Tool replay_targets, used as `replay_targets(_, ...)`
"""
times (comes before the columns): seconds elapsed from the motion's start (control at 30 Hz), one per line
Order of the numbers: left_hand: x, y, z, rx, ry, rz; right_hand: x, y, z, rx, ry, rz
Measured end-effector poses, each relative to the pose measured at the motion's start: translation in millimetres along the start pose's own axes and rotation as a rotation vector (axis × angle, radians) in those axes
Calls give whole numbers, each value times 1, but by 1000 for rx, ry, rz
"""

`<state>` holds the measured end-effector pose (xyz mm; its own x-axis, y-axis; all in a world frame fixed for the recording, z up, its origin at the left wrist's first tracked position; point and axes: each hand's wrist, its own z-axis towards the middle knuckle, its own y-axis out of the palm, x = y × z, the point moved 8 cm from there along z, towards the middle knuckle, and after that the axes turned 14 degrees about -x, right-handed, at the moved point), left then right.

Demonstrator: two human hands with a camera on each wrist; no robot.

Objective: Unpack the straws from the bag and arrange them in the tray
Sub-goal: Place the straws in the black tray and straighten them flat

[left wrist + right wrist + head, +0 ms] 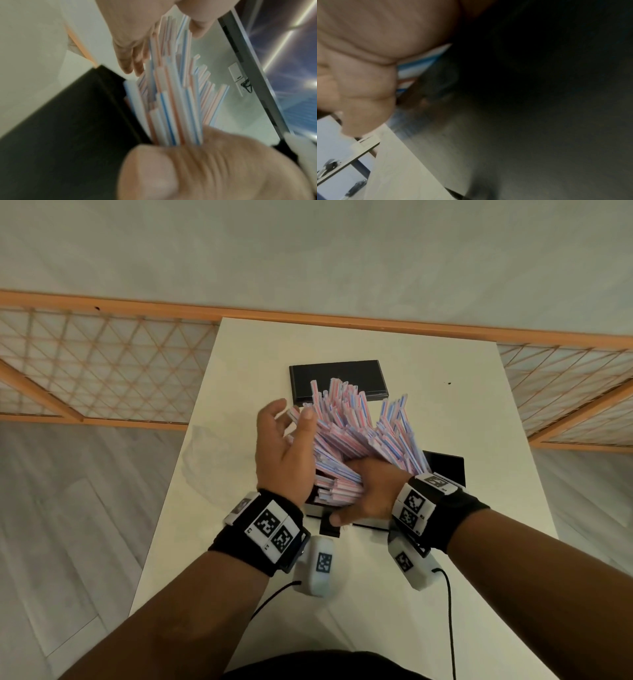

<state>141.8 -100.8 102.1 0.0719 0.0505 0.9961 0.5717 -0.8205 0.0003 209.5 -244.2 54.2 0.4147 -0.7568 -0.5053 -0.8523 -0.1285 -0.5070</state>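
Gripped near the lower end by the right hand (366, 491), fingers curled round it: a thick bundle of red-and-blue striped straws (349, 433), fanning out loosely above the table (445, 594). Steadying the fan's side, the left hand (284, 450), fingers nearly straight. Beneath the bundle, a black tray (445, 467); farther back, a second black tray (337, 383). No bag clearly in view. Likely trouble: too many straws for one grip, so outer ones slipping free onto the table or off its edge; splayed tops catching on the tray wall and landing crossed.
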Motion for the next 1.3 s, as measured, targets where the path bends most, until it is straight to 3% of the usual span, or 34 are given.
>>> replay_targets(0.13, 1, -2, 4, -16, -51, 32, 3, 6, -2, -1, 19, -57)
replay_targets(0.3, -17, 22, -3, -255, -255, 264, -8, 1, -13, 89, 7, -177)
replay_targets(0.43, -30, 36, -14, -407, -300, 336, -9, 5, -14, 137, 32, -215)
replay_targets(0.5, -31, 32, -12, -374, -310, 297, -2, 6, -16, 125, 54, -186)
replay_targets(0.63, -29, 12, -5, -186, -265, 89, 14, 6, -29, 170, 58, -121)
replay_targets(0.73, -32, 13, -9, -190, -295, 55, 22, 12, -34, 142, 77, -155)
replay_targets(0.9, -37, 19, -15, -228, -302, 116, 25, 8, -56, 324, 3, -177)
replay_targets(1.1, -42, 28, -18, -298, -346, 167, 23, 24, -45, 225, 23, -180)
replay_targets(1.3, -40, 18, -15, -183, -330, 90, 30, 24, -33, 133, 159, -204)
